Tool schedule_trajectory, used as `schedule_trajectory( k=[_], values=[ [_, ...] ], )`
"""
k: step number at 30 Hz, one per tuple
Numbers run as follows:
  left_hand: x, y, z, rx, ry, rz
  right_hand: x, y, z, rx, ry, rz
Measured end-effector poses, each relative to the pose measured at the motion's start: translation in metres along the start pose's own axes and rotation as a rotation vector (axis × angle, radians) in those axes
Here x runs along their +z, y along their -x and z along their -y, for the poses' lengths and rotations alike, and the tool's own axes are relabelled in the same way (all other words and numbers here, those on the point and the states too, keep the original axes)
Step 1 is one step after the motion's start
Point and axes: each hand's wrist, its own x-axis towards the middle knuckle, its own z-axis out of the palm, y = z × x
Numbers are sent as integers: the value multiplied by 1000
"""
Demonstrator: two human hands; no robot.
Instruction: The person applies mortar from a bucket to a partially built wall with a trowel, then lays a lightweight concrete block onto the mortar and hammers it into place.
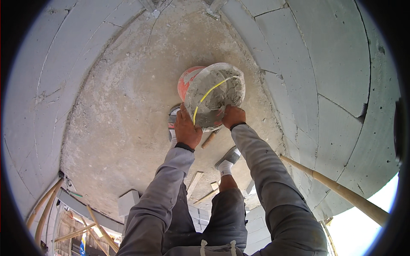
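Observation:
A bucket (232,70) with a red outer side and a mortar-smeared inside is tipped toward me in the middle of the head view. Wet grey mortar (213,96) lies in it, and a yellow carrying cord or handle (212,90) arches across its mouth. My left hand (188,128) grips the near left rim, fingers along the outer side and thumb at the edge. At the near right rim, my right hand (234,116) is closed around the edge. A wooden tool handle (209,140) shows below the bucket; its other end is hidden.
Grey block walls rise at left (47,77) and right (316,72) of the dusty concrete floor (128,94). A long wooden pole (337,187) slants at right. Wood scraps (195,183) and a pale block (128,202) lie near my feet. More poles (45,205) stand lower left.

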Motion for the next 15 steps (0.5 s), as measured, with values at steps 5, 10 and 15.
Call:
schedule_trajectory(
  k=[5, 10, 15],
  values=[
    [-14, -30, 66, -31, 86, -44, 13, 29, -30, -49, 77, -235],
    [-68, -45, 49, -185, 211, 53, -28, 103, -44, -28, -104, -260],
    [-76, -26, 28, -79, 359, -70, -76, 185, -50, -28, -327, -242]
  ],
)
